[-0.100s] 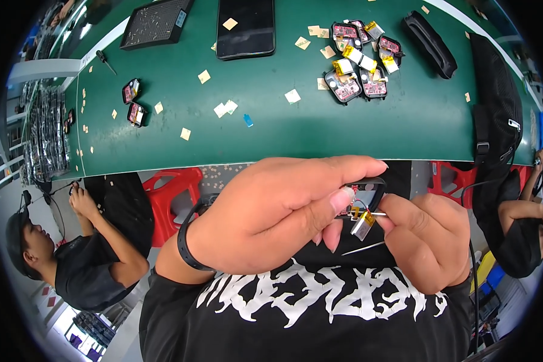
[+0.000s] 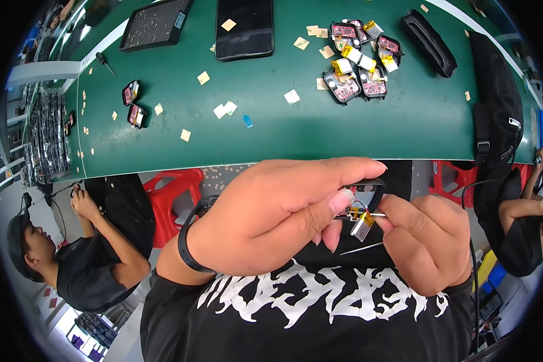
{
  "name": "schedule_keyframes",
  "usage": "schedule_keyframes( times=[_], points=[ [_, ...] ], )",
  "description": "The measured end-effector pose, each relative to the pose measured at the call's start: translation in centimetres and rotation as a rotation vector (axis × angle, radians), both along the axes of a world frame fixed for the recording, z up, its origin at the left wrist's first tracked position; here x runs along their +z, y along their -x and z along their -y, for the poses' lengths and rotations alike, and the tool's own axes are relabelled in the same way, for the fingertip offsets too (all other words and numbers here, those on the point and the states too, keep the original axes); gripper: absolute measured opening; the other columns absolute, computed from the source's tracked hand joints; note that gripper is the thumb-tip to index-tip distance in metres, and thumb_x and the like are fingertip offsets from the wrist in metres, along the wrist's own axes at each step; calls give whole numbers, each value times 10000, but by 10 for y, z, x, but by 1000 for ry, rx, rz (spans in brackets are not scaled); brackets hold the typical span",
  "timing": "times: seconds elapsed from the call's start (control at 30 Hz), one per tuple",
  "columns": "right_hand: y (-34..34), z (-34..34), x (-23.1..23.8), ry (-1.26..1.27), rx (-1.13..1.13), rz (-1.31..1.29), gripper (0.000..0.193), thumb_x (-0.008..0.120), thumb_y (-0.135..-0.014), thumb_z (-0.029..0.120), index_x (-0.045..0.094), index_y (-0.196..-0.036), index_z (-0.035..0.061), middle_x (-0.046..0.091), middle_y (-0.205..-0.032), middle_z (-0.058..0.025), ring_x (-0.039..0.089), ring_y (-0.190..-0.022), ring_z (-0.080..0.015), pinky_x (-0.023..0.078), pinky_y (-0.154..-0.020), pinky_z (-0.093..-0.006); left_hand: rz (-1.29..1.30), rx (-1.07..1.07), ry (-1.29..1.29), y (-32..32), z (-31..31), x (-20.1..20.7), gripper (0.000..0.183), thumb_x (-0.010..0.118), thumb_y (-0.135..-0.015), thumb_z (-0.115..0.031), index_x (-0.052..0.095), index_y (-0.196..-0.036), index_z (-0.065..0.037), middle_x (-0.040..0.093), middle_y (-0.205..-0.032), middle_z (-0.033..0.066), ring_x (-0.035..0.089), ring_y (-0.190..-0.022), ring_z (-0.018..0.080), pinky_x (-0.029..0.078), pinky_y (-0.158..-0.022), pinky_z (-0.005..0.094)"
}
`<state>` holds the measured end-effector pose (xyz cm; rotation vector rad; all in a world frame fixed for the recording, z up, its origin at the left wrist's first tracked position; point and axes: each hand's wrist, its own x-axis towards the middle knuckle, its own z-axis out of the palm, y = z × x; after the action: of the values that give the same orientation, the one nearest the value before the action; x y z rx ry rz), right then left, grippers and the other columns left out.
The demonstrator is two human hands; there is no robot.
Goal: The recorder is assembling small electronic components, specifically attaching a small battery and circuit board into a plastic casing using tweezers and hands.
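My left hand [image 2: 277,214] is closed around a small black housing [image 2: 377,188], gripping it between thumb and fingers in front of my chest. A reddish circuit board shows in part beside the thumb, the rest hidden by my hand. From the housing hangs a small silver battery [image 2: 362,228] with yellow tape and thin wires. My right hand [image 2: 425,238] is pinched on a slim metal tool [image 2: 377,215], whose end touches or nearly touches the yellow tape. A thin pointed metal piece [image 2: 361,248] also sticks out below the right fingers; whether it belongs to the same tool I cannot tell.
On the green table [image 2: 181,163] lie several open housings with batteries [image 2: 359,60], two more housings [image 2: 136,116], a phone-like black slab [image 2: 245,30], a screw tray [image 2: 154,27], a screwdriver [image 2: 104,61], a black pouch [image 2: 429,43] and scattered paper squares. A co-worker [image 2: 84,253] sits at left.
Almost nothing differs. Both hands keep their hold on the housing and the tool, and the view has shifted very slightly.
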<state>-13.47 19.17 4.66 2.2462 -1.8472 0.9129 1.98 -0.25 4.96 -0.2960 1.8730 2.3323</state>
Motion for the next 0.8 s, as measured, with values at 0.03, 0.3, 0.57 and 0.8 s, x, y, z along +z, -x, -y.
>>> schedule_keyframes(
  times=[0.03,0.3,0.57,0.8],
  points=[
    [0,0,0,3,-3,-26,224,711,-683,-15,524,-797,32,689,-887,-214,472,-539,-143,342,-379,-235,-3,10,9,0,-1,-1,379,474,-1071,-98,558,-1398,75,694,-921,94,640,-702,118,530,-653,246],
    [-5,-2,4,-15,16,-129,146,637,-755,30,504,-817,40,678,-870,-249,447,-532,-135,314,-379,-222,22,24,70,2,-3,0,349,472,-1069,-72,592,-1373,50,691,-915,80,638,-693,100,524,-639,231],
    [-6,-5,1,14,-72,-268,151,617,-763,19,475,-803,53,694,-848,-255,453,-523,-131,276,-389,-214,40,45,126,1,-5,1,320,489,-1060,-55,628,-1328,50,687,-882,86,644,-679,108,522,-627,236],
    [-12,-4,-2,32,-80,-175,147,617,-764,41,474,-800,56,700,-856,-263,458,-518,-131,266,-396,-211,55,48,69,1,-5,1,326,493,-1067,-86,626,-1330,54,691,-907,98,646,-678,113,524,-627,237]
  ],
)
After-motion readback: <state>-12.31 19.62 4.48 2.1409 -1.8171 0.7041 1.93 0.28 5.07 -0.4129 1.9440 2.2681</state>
